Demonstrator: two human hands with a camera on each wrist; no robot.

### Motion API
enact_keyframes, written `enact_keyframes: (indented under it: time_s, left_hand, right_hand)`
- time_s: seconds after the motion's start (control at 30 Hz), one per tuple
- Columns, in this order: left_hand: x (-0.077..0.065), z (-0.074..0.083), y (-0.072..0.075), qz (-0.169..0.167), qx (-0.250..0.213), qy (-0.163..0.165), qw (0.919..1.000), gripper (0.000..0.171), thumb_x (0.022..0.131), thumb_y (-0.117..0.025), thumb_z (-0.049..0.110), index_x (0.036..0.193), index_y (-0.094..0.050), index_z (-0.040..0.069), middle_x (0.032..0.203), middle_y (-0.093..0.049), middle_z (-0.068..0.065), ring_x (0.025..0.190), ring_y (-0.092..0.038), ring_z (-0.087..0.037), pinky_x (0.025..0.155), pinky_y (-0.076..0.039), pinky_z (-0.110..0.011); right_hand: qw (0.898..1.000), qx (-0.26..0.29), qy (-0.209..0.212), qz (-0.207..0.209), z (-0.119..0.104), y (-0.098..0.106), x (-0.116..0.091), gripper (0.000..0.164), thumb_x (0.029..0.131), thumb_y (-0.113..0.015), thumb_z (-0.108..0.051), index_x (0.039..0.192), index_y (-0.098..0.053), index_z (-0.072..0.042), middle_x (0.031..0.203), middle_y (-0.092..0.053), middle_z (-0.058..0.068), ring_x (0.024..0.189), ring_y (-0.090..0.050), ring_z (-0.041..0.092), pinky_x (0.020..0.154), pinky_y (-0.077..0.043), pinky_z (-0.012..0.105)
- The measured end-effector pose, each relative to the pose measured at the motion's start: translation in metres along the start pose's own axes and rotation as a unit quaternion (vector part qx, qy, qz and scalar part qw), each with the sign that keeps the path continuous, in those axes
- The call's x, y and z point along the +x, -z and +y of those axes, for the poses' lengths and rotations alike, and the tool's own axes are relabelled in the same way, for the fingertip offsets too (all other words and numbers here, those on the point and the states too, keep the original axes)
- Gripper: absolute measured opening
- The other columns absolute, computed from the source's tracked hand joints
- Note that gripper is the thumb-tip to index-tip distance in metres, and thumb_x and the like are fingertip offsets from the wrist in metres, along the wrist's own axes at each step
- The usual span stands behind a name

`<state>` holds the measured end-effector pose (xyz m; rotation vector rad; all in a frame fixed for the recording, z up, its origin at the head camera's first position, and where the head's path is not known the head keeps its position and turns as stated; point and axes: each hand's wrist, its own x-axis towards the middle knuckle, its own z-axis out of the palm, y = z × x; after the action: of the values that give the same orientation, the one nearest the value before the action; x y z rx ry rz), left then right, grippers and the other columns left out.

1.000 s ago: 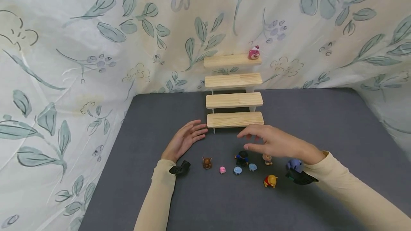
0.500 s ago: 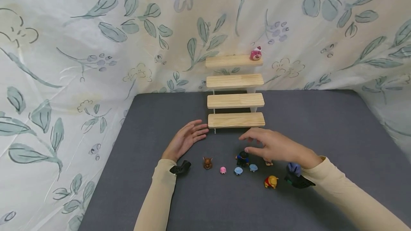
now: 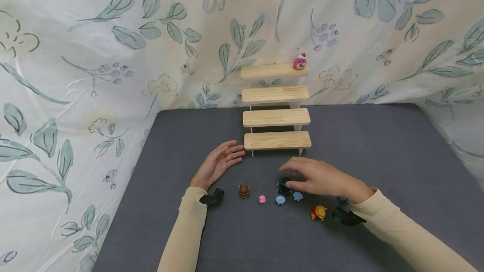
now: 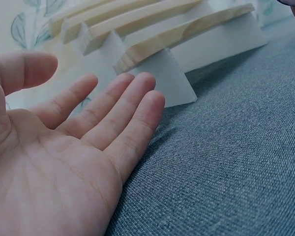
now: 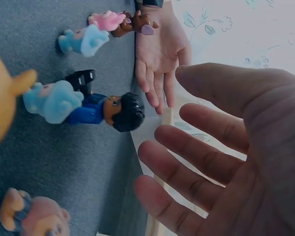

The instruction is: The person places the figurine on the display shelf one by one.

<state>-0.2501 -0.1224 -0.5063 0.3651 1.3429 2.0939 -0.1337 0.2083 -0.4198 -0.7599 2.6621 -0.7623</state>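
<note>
In the head view my right hand [image 3: 319, 176] hovers with loosely bent fingers over a black-haired figurine [image 3: 283, 186], holding nothing. The right wrist view shows this figurine [image 5: 101, 109] in blue, standing apart from the fingertips [image 5: 152, 189]. Beside it are two small light-blue figurines [image 3: 280, 200] and a peach bear figurine [image 5: 42, 216], which the hand hides in the head view. My left hand [image 3: 219, 165] lies palm up with relaxed fingers, nothing in it, by the lower left end of a stepped wooden shelf [image 3: 277, 141].
A pink bear figurine [image 3: 300, 61] sits on the top step's right end. A brown figurine [image 3: 243, 191] and a tiny pink one [image 3: 262, 199] stand near the left wrist. A yellow bear in red [image 3: 319, 213] is nearer me; a blue figurine [image 3: 343, 200] is mostly hidden behind the right wrist.
My right hand has come down and slightly towards me, its thumb now overlapping the black-haired figurine in the head view and the hand covering the peach bear. The left hand stays put.
</note>
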Motion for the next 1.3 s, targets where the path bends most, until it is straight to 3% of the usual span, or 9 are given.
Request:
enact_keyframes:
  time_s: [0.2, 0.67, 1.13, 1.3]
  left_hand:
    - [0.001, 0.000, -0.001, 0.008, -0.002, 0.003, 1.0000, 0.058, 0.111, -0.041, 0.028, 0.159, -0.024, 0.000, 0.159, -0.035, -0.025, 0.137, -0.052, -0.029, 0.112, -0.049, -0.034]
    - [-0.001, -0.001, 0.000, 0.004, 0.002, 0.002, 1.0000, 0.058, 0.111, -0.040, 0.028, 0.159, -0.023, -0.001, 0.160, -0.034, -0.027, 0.137, -0.053, -0.028, 0.114, -0.047, -0.038]
    - [-0.001, 0.000, -0.001, 0.005, -0.006, 0.002, 1.0000, 0.058, 0.111, -0.040, 0.027, 0.159, -0.022, -0.001, 0.159, -0.035, -0.026, 0.137, -0.053, -0.028, 0.113, -0.048, -0.036]
    - [0.000, -0.001, 0.001, -0.003, -0.003, -0.003, 1.0000, 0.058, 0.111, -0.039, 0.026, 0.159, -0.021, -0.003, 0.159, -0.035, -0.026, 0.136, -0.054, -0.027, 0.112, -0.049, -0.036]
  right_hand:
    - [1.000, 0.002, 0.005, -0.006, 0.001, -0.006, -0.001, 0.044, 0.098, -0.065, -0.045, 0.134, -0.063, -0.019, 0.121, -0.066, -0.004, 0.094, -0.062, 0.010, 0.068, -0.048, 0.023]
    - [1.000, -0.003, 0.004, -0.001, 0.001, -0.020, -0.003, 0.040, 0.097, -0.069, -0.037, 0.133, -0.064, -0.020, 0.124, -0.064, -0.008, 0.101, -0.061, 0.010, 0.077, -0.052, 0.026]
    - [1.000, 0.000, -0.007, 0.001, 0.004, -0.027, -0.003, 0.041, 0.096, -0.071, -0.036, 0.133, -0.064, -0.020, 0.114, -0.063, -0.010, 0.091, -0.059, 0.009, 0.067, -0.047, 0.021]
    - [1.000, -0.006, -0.012, 0.008, 0.005, -0.029, -0.004, 0.048, 0.096, -0.070, -0.036, 0.139, -0.059, -0.018, 0.127, -0.065, -0.004, 0.098, -0.063, 0.011, 0.072, -0.052, 0.026]
